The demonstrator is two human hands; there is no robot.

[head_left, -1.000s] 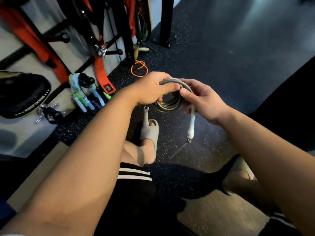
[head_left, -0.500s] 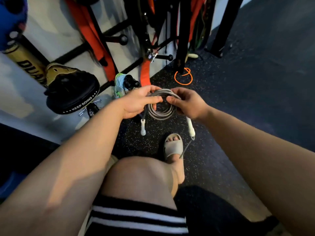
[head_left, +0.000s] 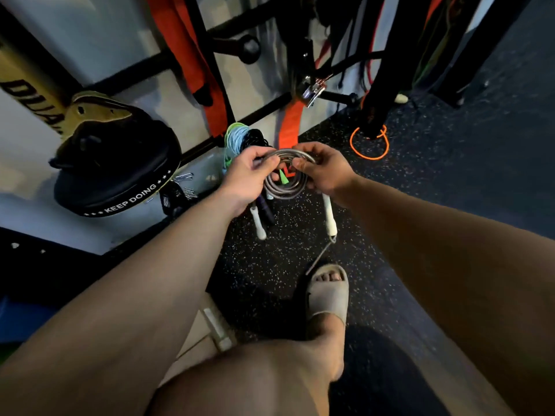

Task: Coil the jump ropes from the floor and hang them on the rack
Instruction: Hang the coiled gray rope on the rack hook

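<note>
Head view, hands: the left hand (head_left: 247, 175) and the right hand (head_left: 326, 169) are both closed round the top of a coiled grey jump rope with white handles (head_left: 285, 190), thumbs and fingers pinching the loops together from either side.
Head view, rope in hand: the grey coil hangs in the air between the hands, near the foot of the black metal wall rack (head_left: 216, 28); it does not touch the rack.
Head view, handles: one white handle (head_left: 259, 222) dangles below the left hand, the other white handle (head_left: 330, 216) below the right, with a short grey tail trailing off it toward the floor.
Head view, already hung: a bundle of light blue, green and black ropes (head_left: 240, 139) sits low on the rack just behind the hands; looks like finished work, though I cannot tell how it is fastened.
Head view, still on the floor: a thin orange rope in a loose loop (head_left: 371, 145) lies on the black speckled rubber floor (head_left: 450, 190), at the base of a dark upright.
Progress: coiling of the grey rope looks all but done; hanging it is left.
Remaining: the orange loop appears to need coiling and hanging too, so I'd judge the job past the middle but not finished.
</note>
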